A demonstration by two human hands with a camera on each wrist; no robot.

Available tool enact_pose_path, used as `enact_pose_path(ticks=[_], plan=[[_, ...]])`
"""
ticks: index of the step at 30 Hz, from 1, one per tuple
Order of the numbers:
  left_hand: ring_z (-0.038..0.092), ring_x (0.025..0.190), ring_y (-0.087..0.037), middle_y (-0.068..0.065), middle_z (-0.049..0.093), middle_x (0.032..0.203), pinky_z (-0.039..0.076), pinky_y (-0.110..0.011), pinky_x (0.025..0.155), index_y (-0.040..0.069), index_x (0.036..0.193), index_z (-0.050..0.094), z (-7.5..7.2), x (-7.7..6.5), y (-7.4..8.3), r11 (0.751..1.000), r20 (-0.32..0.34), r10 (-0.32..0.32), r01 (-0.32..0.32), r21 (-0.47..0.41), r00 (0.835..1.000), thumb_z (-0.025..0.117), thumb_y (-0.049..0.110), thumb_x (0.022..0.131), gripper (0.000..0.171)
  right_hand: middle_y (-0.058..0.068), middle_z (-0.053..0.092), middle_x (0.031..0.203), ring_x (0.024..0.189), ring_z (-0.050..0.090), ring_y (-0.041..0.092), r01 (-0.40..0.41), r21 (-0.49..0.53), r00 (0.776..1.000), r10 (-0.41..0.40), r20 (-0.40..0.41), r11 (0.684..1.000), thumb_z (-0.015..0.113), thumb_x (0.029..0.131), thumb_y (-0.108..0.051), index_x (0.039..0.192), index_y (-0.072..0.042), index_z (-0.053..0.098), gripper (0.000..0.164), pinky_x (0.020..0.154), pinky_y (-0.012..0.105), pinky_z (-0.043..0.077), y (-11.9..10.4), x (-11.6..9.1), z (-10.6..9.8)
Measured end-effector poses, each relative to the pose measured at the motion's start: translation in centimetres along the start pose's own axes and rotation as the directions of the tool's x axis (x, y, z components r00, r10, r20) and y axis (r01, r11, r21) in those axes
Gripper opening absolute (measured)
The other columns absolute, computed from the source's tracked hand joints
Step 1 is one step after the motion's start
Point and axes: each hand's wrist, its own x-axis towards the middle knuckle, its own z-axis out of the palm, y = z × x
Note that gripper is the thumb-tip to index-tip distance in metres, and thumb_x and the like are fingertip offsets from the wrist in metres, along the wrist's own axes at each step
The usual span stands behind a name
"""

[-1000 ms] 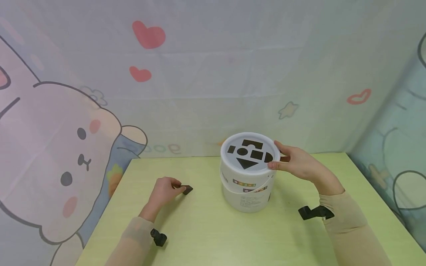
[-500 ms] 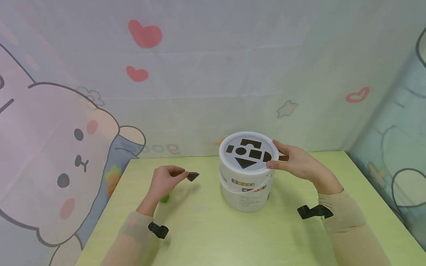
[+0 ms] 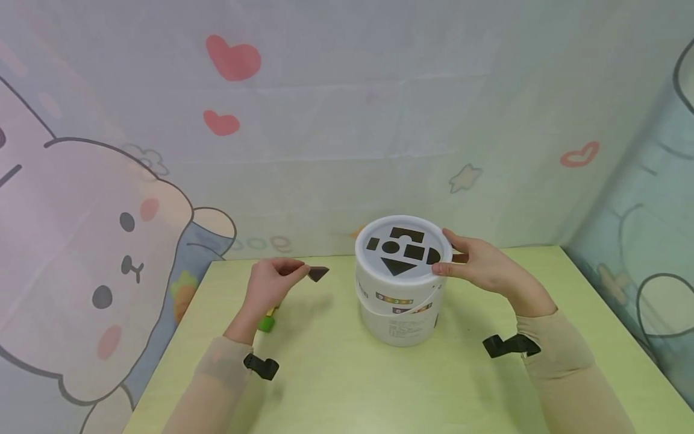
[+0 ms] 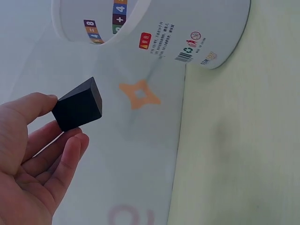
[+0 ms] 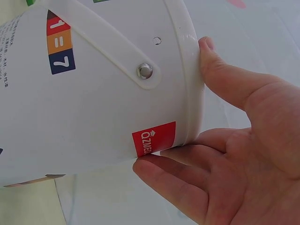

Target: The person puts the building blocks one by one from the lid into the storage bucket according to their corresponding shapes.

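My left hand (image 3: pixel 271 286) pinches a black triangular block (image 3: pixel 318 273) between thumb and fingers, raised above the table to the left of the bucket. In the left wrist view the block (image 4: pixel 77 107) shows a flat side and a wedge-shaped end, with the thumb on one side and fingertips beneath. A white shape-sorter bucket (image 3: pixel 398 328) stands upright, its lid (image 3: pixel 374 265) cut with several dark shaped holes, a triangle at the front. My right hand (image 3: pixel 482 265) grips the bucket's upper right edge, thumb on the lid's rim and fingers against the wall.
A green block (image 3: pixel 266 324) and a bit of yellow lie on the table (image 3: pixel 336 386) beside the left wrist, partly hidden by it. Behind the table hangs a printed cloth (image 3: pixel 347 120). A white handle (image 5: pixel 108 40) crosses the bucket's side.
My left hand has lifted the black block off the table level and moved it up and slightly right. A green block has come into sight below it. The right hand keeps its hold.
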Motion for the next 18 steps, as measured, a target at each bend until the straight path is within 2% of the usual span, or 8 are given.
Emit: enact_pose_path(ticks=[10, 15, 18], plan=[[0.073, 0.092, -0.021, -0.001, 0.080, 0.099, 0.060, -0.038, 0.080, 0.014, 0.108, 0.084, -0.3, 0.5, 1.1, 0.998, -0.028, 0.018, -0.019, -0.059, 0.999, 0.082, 0.039, 0.097, 0.028, 0.026, 0.050, 0.158, 0.141, 0.054, 0.044, 0.007, 0.006, 1.000, -0.007, -0.004, 1.000, 0.077, 0.100, -0.047, 0.170, -0.001, 0.015, 0.104, 0.112, 0.063, 0.046, 0.0, -0.1, 0.0], [0.074, 0.096, -0.029, -0.007, 0.079, 0.101, 0.060, -0.036, 0.081, 0.013, 0.111, 0.082, -0.6, 0.7, 1.8, 0.987, -0.053, 0.042, -0.050, -0.153, 0.998, 0.080, 0.042, 0.098, 0.032, 0.026, 0.048, 0.160, 0.141, 0.054, 0.045, 0.022, 0.018, 1.000, -0.022, -0.001, 1.000, 0.076, 0.101, -0.045, 0.170, -0.002, 0.015, 0.102, 0.112, 0.063, 0.047, 0.0, -0.1, 0.1], [0.074, 0.096, -0.027, -0.007, 0.079, 0.101, 0.060, -0.033, 0.081, 0.012, 0.113, 0.081, -0.7, 0.8, 2.5, 0.977, -0.070, 0.065, -0.078, -0.197, 0.995, 0.079, 0.043, 0.099, 0.034, 0.026, 0.048, 0.160, 0.141, 0.054, 0.047, 0.030, 0.022, 1.000, -0.030, 0.000, 0.999, 0.077, 0.101, -0.043, 0.170, -0.002, 0.015, 0.102, 0.111, 0.064, 0.047, 0.0, -0.1, 0.1]])
